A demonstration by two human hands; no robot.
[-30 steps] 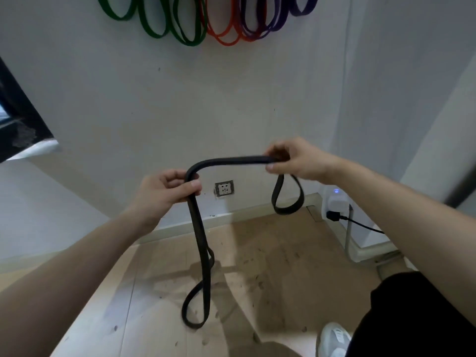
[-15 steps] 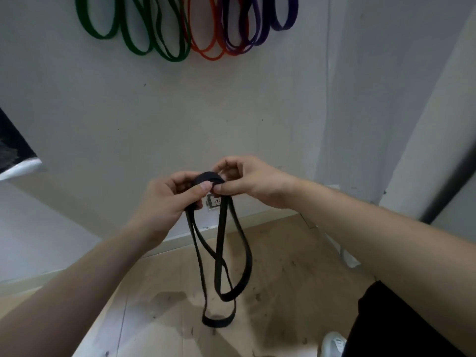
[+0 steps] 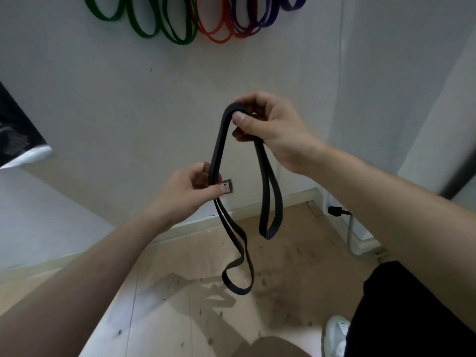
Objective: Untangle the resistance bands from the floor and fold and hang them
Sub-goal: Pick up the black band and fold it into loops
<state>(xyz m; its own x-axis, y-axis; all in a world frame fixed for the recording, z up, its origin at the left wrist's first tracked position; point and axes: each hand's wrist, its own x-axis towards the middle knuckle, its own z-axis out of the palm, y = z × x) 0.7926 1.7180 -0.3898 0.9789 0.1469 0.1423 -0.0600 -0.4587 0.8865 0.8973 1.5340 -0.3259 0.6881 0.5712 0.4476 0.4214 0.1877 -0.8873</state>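
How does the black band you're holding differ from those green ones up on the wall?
The black rubber resistance band is held in both hands, the right hand at its top fold and the left hand lower down; the green rubber resistance bands hang on the white wall. The black band dangles in uneven, twisted loops; the green bands hang in smooth loops. Both are flat elastic loops.

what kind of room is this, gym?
Probably a small workout or gym storage corner. Green bands, a red band and purple bands hang on the wall. The left hand and right hand hold a black band over a scuffed wooden floor.
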